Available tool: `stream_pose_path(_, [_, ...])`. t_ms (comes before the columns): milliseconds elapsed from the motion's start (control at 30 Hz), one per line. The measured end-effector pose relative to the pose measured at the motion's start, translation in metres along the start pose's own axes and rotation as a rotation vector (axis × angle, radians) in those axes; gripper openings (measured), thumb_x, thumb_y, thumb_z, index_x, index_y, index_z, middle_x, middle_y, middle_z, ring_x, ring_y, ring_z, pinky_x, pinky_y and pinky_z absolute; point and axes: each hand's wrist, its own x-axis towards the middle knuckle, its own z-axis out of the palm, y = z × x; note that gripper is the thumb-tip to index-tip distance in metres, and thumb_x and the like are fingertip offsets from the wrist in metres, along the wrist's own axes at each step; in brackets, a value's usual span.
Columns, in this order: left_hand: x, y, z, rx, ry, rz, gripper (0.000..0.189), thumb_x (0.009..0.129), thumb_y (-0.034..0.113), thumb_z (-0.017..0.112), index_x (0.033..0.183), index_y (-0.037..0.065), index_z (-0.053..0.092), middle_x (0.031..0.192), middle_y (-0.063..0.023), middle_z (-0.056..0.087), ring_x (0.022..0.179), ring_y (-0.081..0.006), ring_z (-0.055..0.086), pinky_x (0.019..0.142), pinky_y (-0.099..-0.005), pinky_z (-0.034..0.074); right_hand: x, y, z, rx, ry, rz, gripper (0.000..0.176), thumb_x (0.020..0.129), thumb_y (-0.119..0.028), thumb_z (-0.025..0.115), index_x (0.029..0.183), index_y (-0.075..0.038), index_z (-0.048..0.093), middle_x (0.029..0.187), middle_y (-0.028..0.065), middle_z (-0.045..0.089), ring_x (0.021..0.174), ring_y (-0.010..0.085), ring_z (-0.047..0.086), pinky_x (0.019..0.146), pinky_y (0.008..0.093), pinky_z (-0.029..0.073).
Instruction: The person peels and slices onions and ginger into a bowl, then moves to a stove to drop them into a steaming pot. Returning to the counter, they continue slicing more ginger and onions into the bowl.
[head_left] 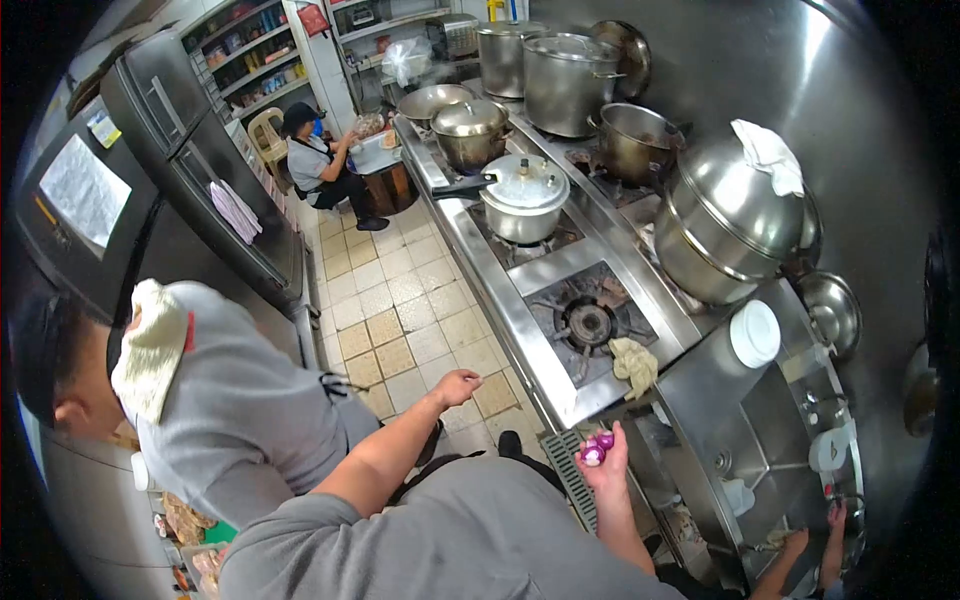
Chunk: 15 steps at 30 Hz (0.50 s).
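Observation:
My right hand (608,462) is turned palm up in front of my body, with its fingers curled around a few small purple-red onions (594,455). The onions look shiny, with pale cut ends. Over the tiled floor, my left hand (457,388) hangs out to the left of the stove, its fingers curled in and nothing visible in them. Closest to my right hand are the stove's front corner, a crumpled beige cloth (634,366) there, and a green-grey floor grate (572,470) below.
A long steel stove (690,330) carries a pressure cooker (524,197), several pots and a large steamer (735,220). Right of it stands a sink (765,430), where another person's hands (795,540) work. One co-worker (230,370) stands close on my left; another (325,165) sits farther back.

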Motion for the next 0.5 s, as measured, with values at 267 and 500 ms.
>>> stream_pose_path(267, [0.045,-0.088,-0.166,-0.534,0.234,-0.357,0.048,0.102,0.037,0.061,0.141,0.009,0.054,0.127,-0.0112,0.064,0.103,-0.0277,0.068,0.084,-0.0444,0.056,0.086,-0.04,0.198,-0.468,-0.497,-0.094,0.026,0.103,-0.038,0.058,0.108,-0.013,0.063,0.1,0.0035,0.067,0.083,0.0183,0.068,0.053,0.0372,0.058])
stream_pose_path(500, [0.093,-0.252,-0.276,-0.725,0.426,-0.744,0.057,0.103,0.037,0.057,0.151,0.009,0.044,0.148,-0.0186,0.053,0.118,-0.0369,0.062,0.086,-0.0496,0.055,0.14,-0.026,0.258,-0.692,-0.274,-0.162,0.022,0.102,-0.028,0.063,0.107,-0.007,0.063,0.098,0.0061,0.066,0.076,0.0166,0.066,0.051,0.0336,0.056])
